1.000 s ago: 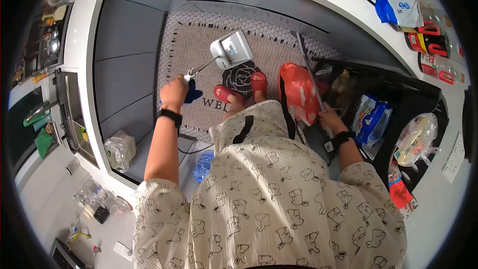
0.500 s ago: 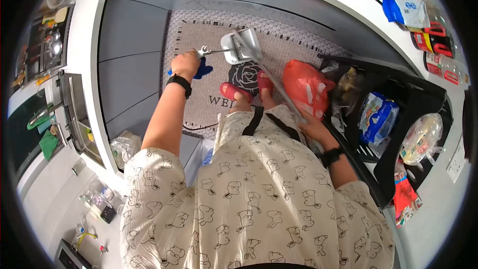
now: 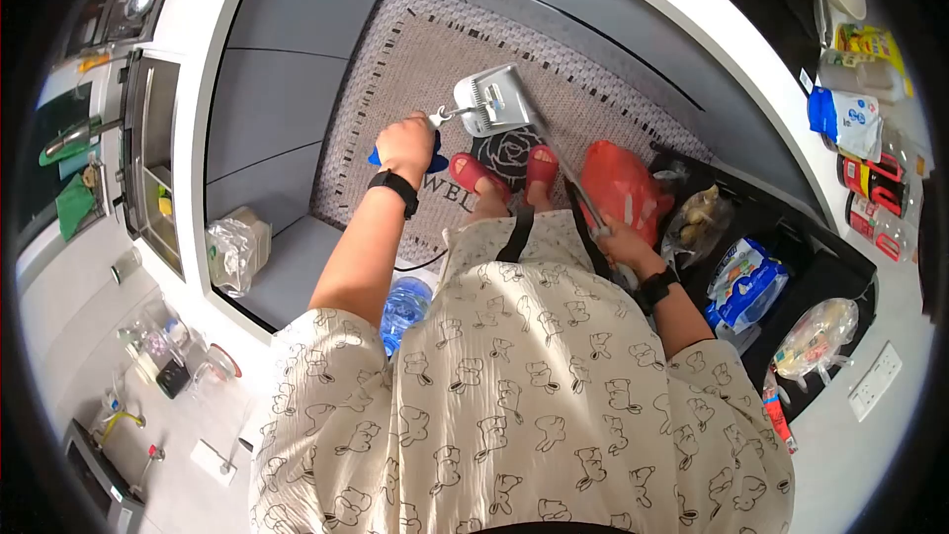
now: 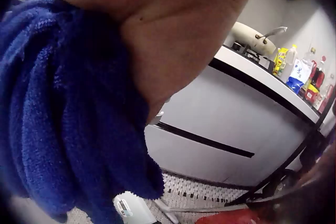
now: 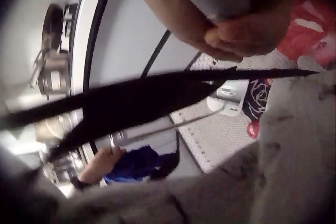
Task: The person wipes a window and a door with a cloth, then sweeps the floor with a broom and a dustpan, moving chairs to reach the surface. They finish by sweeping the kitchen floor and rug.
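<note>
Looking down at a person standing on a woven welcome mat (image 3: 445,44), with a tool in each hand. The left hand (image 3: 405,146) curls firmly round the handle end of a pale grey dustpan (image 3: 506,105) with comb teeth, which sits just beyond the mat's printed rose; whether it touches the mat cannot be told. A blue towel (image 4: 68,113) hangs against that hand, though the pictures do not show what holds it there. The right hand (image 3: 625,245) has its fingers wrapped round a long grey pole (image 3: 584,201), probably a broom, its far end blurred.

What is different: a second ago the pole leans over the red plastic bag (image 3: 621,183), well apart from the dustpan; now it slants past the red slippers (image 3: 542,168), its far end at the dustpan's right edge, contact uncertain. The left hand is also nearer the pan. That appears to bring the two tools together, so in my judgement the sweeping pair is placed to work as one
</note>
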